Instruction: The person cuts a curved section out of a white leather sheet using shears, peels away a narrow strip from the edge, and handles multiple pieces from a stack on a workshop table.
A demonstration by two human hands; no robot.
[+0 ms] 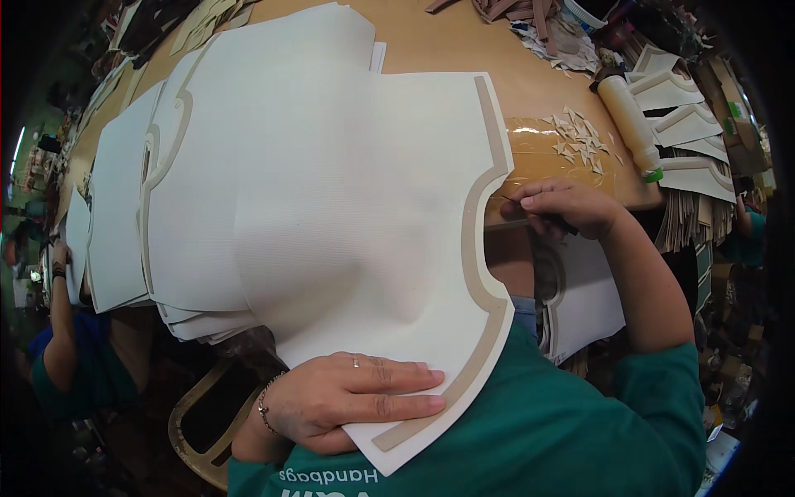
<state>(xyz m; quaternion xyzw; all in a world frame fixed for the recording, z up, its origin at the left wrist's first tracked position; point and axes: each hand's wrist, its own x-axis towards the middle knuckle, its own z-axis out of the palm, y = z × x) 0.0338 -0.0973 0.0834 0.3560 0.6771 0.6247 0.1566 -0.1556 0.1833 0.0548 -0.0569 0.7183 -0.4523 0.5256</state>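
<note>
A large white panel lies over the table edge, its near end on my lap. A beige strip follows its curved right edge. My left hand lies on the panel's near corner, two fingers stretched flat beside the strip. To the right of the curved notch, my right hand is closed around a slim dark tool; its thin tip points at the edge. The tool's exact kind is hidden by my fingers. Small pale offcuts lie beyond that hand on a taped brown board.
More white panels are stacked at left. A bottle of pale yellow liquid with a green cap lies at right, by piled strip-edged pieces. Another person's arm shows at far left, near a chair. Brown straps lie at the back.
</note>
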